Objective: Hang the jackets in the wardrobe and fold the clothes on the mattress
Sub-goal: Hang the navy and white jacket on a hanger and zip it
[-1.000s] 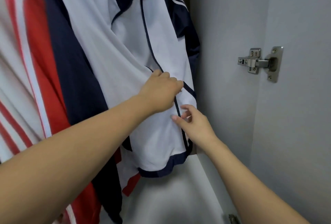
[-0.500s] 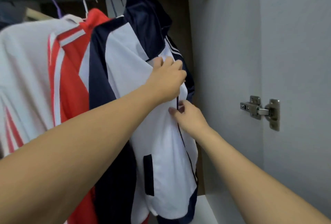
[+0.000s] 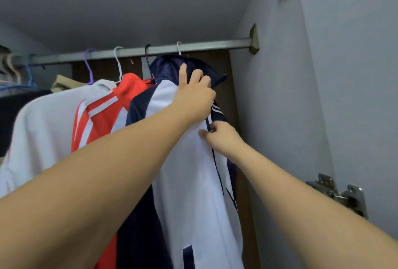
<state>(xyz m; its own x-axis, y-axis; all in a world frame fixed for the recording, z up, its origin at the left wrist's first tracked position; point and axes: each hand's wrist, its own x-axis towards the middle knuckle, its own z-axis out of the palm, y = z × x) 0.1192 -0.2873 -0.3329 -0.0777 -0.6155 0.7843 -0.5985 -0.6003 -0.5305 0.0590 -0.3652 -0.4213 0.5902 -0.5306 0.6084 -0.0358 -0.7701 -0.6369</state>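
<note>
A white and navy jacket [image 3: 193,182] hangs from the metal rail [image 3: 133,51] at the right end of the wardrobe. My left hand [image 3: 195,94] grips its navy collar just below the hanger hook [image 3: 179,47]. My right hand [image 3: 219,136] pinches the jacket's front edge at the dark zip line, a little lower. Left of it hang a red and white jacket [image 3: 97,113] and a white jacket [image 3: 43,122] on their own hangers.
The wardrobe's grey side wall [image 3: 280,107] stands close to the right of the jacket. Its open door [image 3: 355,75] carries metal hinges [image 3: 338,193]. More clothes and hangers [image 3: 21,79] crowd the rail's far left end.
Both hands have climbed up the white and navy jacket from its lower hem area to the collar. The view has tilted upward, bringing the rail and wardrobe ceiling into sight.
</note>
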